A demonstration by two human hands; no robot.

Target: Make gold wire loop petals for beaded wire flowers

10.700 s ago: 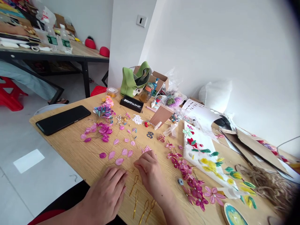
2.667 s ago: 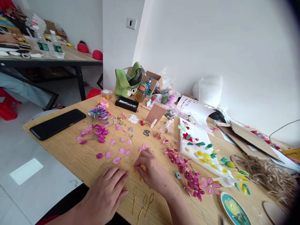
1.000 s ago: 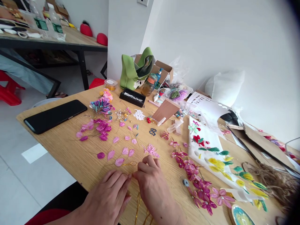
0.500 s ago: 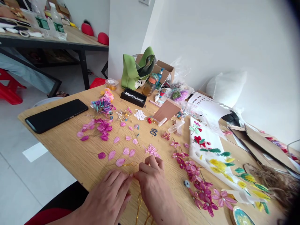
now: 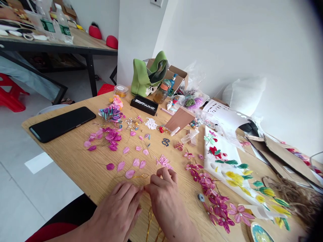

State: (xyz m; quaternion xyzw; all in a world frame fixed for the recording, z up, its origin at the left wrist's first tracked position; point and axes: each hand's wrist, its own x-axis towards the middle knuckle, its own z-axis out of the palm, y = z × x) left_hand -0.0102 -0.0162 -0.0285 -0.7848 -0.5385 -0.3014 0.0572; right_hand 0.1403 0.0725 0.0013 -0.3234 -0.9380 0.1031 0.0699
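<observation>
Near the front edge of the wooden table, my left hand [image 5: 118,208] and my right hand [image 5: 165,198] meet at the fingertips. Both have their fingers bent and pressed together around something too small to make out. Gold wire [image 5: 149,223] hangs below, between the hands. Just beyond the fingertips lies a gold wire loop [image 5: 144,175], with a pink petal [image 5: 130,173] by its left end. More pink petals [image 5: 120,166] are scattered past my left hand. A pile of pink strips [image 5: 164,161] lies right behind my right hand.
A black phone [image 5: 63,123] lies at the left edge. Magenta flowers [image 5: 218,203] and a spool [image 5: 201,197] are to the right, beside a white pad [image 5: 209,161] with yellow and green pieces. Farther back stand a black tray [image 5: 144,105], a green bag [image 5: 141,77] and a jar [image 5: 161,94].
The camera view has shifted very slightly. Both hands stay at nearly the same place, fingertips still together.
</observation>
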